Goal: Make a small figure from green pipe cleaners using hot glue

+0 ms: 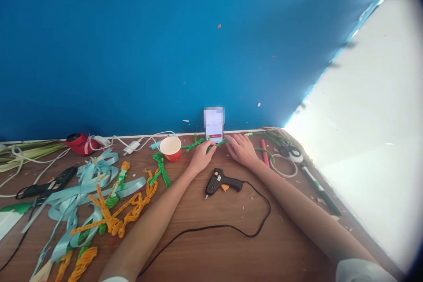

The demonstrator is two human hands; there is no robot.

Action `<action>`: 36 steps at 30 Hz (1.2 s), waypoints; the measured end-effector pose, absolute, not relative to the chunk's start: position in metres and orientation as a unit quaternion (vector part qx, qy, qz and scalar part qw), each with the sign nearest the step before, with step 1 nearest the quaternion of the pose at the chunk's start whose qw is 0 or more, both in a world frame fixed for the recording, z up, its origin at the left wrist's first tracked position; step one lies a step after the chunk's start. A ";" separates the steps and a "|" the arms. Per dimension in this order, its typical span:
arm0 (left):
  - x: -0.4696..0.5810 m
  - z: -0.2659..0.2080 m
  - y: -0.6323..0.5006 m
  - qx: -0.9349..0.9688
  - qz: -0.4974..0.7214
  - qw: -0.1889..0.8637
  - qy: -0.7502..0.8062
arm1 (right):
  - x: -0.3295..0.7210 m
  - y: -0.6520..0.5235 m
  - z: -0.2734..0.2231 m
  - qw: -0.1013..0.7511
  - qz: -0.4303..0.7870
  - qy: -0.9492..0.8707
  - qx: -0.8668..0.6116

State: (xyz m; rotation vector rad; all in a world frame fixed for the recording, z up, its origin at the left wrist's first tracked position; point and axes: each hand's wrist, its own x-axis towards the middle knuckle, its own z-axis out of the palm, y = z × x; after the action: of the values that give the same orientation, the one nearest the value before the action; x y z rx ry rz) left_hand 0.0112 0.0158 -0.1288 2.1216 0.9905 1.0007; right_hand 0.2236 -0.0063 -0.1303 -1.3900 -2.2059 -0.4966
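Note:
My left hand (201, 157) is closed in a pinch on a green cord (220, 142) near the back of the table. A knotted green stretch of cord (193, 143) lies just left of those fingers. My right hand (242, 150) is bent over the cord's other side, with its fingertips at the strand; whether they grip it is unclear. More green cord (264, 135) trails off to the right, behind that hand. Directly behind both hands a phone (214, 124) leans upright against the blue wall, its screen lit. A black glue gun (222, 182) lies on the table below my hands.
A paper cup (171, 150) and a green cord bundle (160, 169) stand left of my hands. Orange twisted cord (114, 222), light blue ribbon (71, 194) and a cutter (59, 183) clutter the left. Scissors (292, 153), a red stick (265, 153) and a marker (320, 189) lie right.

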 end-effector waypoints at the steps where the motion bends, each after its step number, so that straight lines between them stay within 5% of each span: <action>1: 0.012 -0.130 0.016 0.800 0.376 0.281 0.375 | 0.222 -0.007 -0.130 0.248 -0.173 -0.814 -0.496; 14: 0.013 -0.139 0.017 0.855 0.338 0.164 0.357 | 0.223 -0.009 -0.128 0.425 0.009 -0.772 -0.473; 22: 0.013 -0.136 0.017 0.852 0.333 0.216 0.341 | 0.217 -0.011 -0.125 0.316 0.094 -0.833 -0.444; 26: 0.012 -0.134 0.017 0.849 0.331 0.230 0.343 | 0.213 -0.011 -0.121 0.337 0.219 -0.804 -0.439; 31: 0.012 -0.137 0.017 0.856 0.330 0.193 0.348 | 0.216 -0.005 -0.117 0.308 0.399 -0.740 -0.445; 36: 0.012 -0.139 0.015 0.871 0.327 0.131 0.343 | 0.218 -0.003 -0.112 0.289 0.412 -0.747 -0.435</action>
State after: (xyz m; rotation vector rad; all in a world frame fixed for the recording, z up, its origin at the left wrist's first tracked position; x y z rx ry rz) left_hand 0.0125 0.0155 -0.1388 2.5276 0.9970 0.9503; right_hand 0.2184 -0.0026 -0.1124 -1.1608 -1.9925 1.1004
